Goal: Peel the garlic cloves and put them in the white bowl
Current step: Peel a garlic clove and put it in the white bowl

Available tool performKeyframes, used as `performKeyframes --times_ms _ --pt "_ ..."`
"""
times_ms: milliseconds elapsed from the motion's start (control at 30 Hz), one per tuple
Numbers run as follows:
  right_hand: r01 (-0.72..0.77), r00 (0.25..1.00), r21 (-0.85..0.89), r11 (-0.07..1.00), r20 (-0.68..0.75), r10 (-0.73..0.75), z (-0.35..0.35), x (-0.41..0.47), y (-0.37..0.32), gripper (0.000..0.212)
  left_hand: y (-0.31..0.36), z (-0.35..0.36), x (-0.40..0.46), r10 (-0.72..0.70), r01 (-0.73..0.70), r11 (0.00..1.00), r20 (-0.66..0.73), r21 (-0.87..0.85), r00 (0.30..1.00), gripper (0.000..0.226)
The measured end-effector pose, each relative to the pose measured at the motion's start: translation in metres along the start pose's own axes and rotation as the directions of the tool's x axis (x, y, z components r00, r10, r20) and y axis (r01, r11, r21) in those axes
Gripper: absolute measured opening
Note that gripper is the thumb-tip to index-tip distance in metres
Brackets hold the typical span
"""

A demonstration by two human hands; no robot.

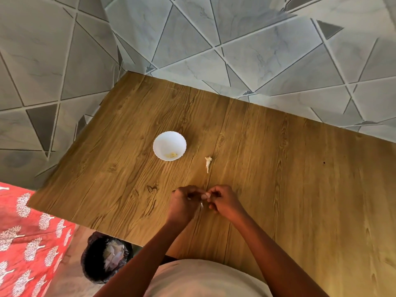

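Wooden table [278,168]: left hand [182,205] and right hand [225,201] pinch garlic clove [205,195].

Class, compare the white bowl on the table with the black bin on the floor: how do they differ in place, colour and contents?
The white bowl stands on the wooden table; the black bin stands on the floor beside it. The white bowl is bright and scallop-rimmed; the black bin is dark and bag-lined. The white bowl holds a few yellowish bits; the black bin holds pale, papery scraps. Both are round, open-topped and upright.

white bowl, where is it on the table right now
In the head view the white bowl stands left of centre on the wooden table, beyond the hands, just left of the garlic scrap.
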State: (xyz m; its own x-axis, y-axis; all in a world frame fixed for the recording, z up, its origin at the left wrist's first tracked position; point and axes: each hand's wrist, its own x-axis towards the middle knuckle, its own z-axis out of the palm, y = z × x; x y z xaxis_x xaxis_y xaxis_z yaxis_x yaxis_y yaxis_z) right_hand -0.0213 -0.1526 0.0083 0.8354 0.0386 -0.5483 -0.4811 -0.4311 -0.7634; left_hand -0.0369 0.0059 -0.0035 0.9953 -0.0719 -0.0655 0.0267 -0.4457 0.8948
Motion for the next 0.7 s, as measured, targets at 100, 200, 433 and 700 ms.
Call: performKeyframes --times_ms 100,200,433,700 --pt "0.088 0.995 0.039 0.995 -0.046 -0.086 0.001 -0.004 0.004 0.011 0.008 -0.003 0.005 -0.047 0.046 0.995 -0.005 -0.094 0.999 0.004" --pt "0.253 0.959 -0.035 0.967 -0.119 -0.256 -0.002 -0.006 0.005 0.013 0.016 -0.003 0.012 -0.228 0.232 0.947 0.044 -0.222 0.973 0.011" --pt "0.643 0.642 -0.536 0.547 -0.013 -0.767 -0.019 -0.005 0.001 0.016 0.029 -0.019 0.024 -0.389 0.56 0.65 0.408 -0.515 0.826 0.008" --pt "0.099 0.994 0.404 0.909 -0.076 -0.075 -0.01 -0.022 -0.02 0.02 0.036 -0.015 0.011 -0.064 0.092 0.95 0.1 -0.3 0.993 0.012"
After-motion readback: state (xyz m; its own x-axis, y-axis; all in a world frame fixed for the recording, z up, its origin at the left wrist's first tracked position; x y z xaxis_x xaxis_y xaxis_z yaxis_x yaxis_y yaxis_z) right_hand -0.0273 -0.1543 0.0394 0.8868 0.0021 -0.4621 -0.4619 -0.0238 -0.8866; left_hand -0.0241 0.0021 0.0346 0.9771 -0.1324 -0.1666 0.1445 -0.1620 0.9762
